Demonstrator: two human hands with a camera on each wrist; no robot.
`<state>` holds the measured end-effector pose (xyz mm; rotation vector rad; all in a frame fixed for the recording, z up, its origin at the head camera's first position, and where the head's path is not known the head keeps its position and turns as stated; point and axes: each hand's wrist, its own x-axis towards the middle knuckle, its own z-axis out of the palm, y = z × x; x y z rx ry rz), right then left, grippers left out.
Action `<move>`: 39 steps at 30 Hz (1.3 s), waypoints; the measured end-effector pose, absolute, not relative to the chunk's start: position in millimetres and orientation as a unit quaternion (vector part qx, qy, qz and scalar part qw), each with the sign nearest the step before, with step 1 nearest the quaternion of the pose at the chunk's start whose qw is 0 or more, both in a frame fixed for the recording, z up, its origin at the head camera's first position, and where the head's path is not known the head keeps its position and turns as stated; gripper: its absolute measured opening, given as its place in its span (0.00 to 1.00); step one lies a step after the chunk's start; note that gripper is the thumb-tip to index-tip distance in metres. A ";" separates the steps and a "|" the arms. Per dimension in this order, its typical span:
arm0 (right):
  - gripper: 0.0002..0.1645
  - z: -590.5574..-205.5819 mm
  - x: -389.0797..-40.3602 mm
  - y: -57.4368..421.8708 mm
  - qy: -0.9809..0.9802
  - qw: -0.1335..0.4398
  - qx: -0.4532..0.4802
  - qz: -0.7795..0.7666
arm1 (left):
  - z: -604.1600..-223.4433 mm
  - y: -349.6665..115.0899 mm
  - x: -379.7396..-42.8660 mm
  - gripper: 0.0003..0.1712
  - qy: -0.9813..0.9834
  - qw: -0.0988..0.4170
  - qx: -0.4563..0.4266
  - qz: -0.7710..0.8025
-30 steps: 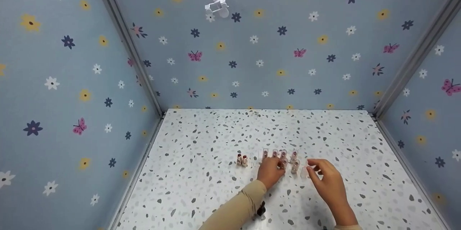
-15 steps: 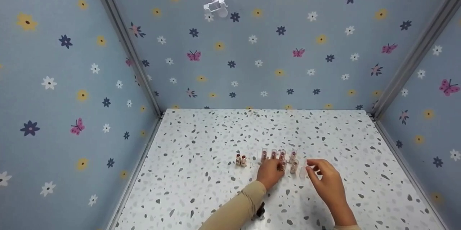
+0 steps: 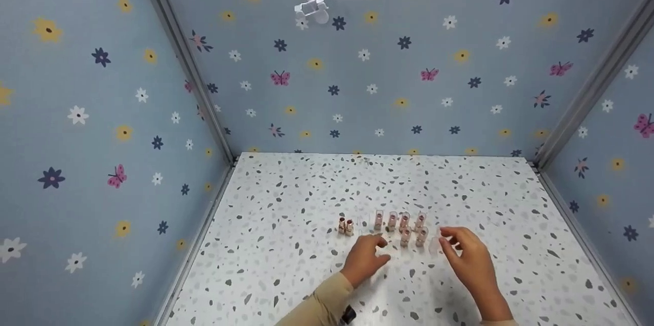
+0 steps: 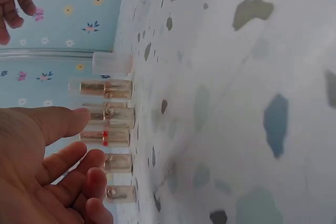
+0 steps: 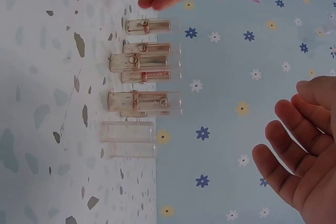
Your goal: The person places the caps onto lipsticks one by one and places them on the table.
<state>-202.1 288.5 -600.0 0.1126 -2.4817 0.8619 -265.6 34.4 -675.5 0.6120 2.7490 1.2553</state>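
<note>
Several lipstick tubes with clear caps stand upright in two rows; one in the front row (image 3: 405,237) is seen between my hands. My left hand (image 3: 363,259) hovers just left of and nearer than that row, thumb and fingers apart with nothing between them. On the right, my right hand (image 3: 472,262) has loosely bent fingers and holds nothing. Close by its fingertips stand clear empty caps (image 5: 128,131), seen in the right wrist view. At the left end are two uncapped lipsticks (image 3: 349,228) with dark red tops.
Beside the uncapped lipsticks stand more clear caps (image 3: 364,223), hard to see against the speckled white table (image 3: 286,264). Flower-patterned walls (image 3: 357,60) enclose the table at the back and sides. A white bracket (image 3: 311,6) hangs before the back wall.
My left hand has drawn back from the tubes, leftward and toward me, uncovering the front row. My right hand stays almost where it was. The head view has shifted slightly.
</note>
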 end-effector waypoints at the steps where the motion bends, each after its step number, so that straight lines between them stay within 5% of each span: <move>1: 0.14 -600.4 -202.1 290.6 -0.913 0.252 0.042 0.317 | -672.2 27.6 -263.3 0.16 0.887 0.034 0.199 0.414; 5: 0.13 -604.1 -204.1 298.2 -0.916 0.240 0.035 0.320 | -655.0 0.8 -254.8 0.15 0.876 0.041 0.192 0.441; 13: 0.13 -617.1 -227.4 317.5 -0.936 0.178 0.019 0.304 | -632.9 -38.2 -251.3 0.10 0.878 -0.026 0.156 0.452; 31: 0.19 -651.4 -291.3 326.0 -0.975 -0.033 0.040 0.218 | -656.6 -76.4 -262.0 0.14 0.926 -0.115 0.092 0.348; 39: 0.17 -654.3 -298.1 322.6 -0.975 -0.041 0.013 0.219 | -671.2 -84.2 -281.7 0.16 0.933 -0.113 0.065 0.335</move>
